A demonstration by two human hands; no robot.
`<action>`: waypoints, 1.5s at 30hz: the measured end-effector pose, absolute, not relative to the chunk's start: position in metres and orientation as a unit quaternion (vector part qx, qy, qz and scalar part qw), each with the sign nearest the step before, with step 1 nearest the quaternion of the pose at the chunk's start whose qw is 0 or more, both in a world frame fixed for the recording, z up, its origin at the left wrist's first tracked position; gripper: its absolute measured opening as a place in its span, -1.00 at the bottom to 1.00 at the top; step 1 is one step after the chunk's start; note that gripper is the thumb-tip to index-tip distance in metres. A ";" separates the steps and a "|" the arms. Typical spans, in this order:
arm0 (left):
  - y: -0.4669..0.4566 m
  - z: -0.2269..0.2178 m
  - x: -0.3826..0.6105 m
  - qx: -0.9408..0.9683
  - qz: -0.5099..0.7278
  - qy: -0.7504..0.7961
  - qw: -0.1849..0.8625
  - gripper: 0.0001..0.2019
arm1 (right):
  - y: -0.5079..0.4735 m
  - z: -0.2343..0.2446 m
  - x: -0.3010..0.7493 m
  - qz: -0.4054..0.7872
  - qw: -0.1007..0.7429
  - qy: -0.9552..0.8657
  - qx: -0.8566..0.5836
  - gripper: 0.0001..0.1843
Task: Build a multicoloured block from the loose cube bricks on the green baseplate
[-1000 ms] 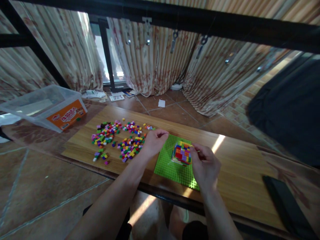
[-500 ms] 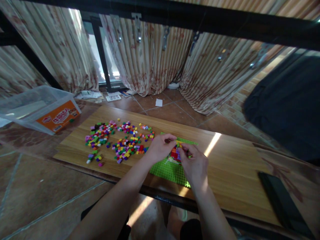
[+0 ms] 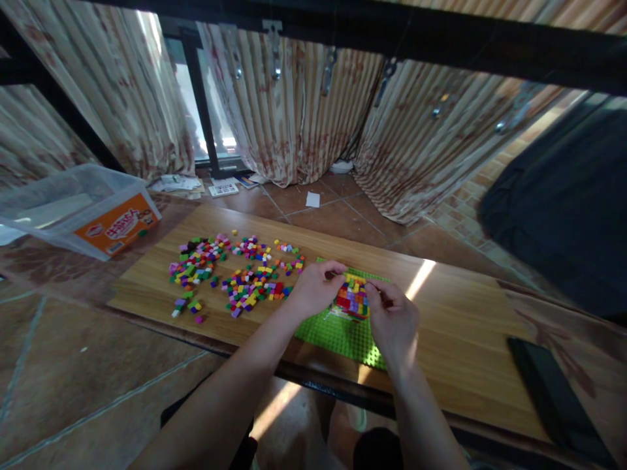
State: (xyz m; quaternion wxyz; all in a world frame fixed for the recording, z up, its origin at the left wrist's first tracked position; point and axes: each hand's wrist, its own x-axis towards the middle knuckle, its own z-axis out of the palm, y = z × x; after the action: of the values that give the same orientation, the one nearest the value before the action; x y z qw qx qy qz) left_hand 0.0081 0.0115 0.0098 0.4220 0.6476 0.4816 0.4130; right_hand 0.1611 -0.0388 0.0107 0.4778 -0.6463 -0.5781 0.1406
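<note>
A small multicoloured block of bricks (image 3: 351, 297) stands on a green studded baseplate (image 3: 333, 331) on the wooden board. My left hand (image 3: 315, 287) rests against the block's left side with fingers curled at its top edge. On the block's right side sits my right hand (image 3: 394, 320), fingers pinched together; what they hold, if anything, is too small to make out. A spread of loose coloured bricks (image 3: 240, 277) lies on the board to the left of my left hand.
A clear plastic bin with an orange label (image 3: 83, 209) sits at the far left. A dark flat phone-like object (image 3: 551, 388) lies at the board's right end. A black bar crosses overhead, curtains hang behind, and tiled floor lies below.
My left hand moved right from the baseplate's edge onto the block. My right hand closed in over the block, then drew back slightly to its right side. The view shifted a little.
</note>
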 end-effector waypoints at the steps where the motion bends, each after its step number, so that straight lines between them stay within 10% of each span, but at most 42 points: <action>1: 0.011 0.010 0.008 0.647 0.413 0.482 0.421 -0.80 | -0.038 0.010 0.161 0.148 0.483 -0.575 -0.644 -0.71; 45: 0.003 0.016 0.017 0.661 0.387 0.487 0.420 -0.77 | -0.014 -0.003 0.165 0.310 0.547 -0.475 -0.616 -0.66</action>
State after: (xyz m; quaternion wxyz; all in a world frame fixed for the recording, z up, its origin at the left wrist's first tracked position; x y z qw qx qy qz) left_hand 0.0167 0.0030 0.0159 0.4198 0.6612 0.4865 0.3871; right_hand 0.1654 -0.0144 -0.0028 0.5465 -0.6163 -0.4750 0.3096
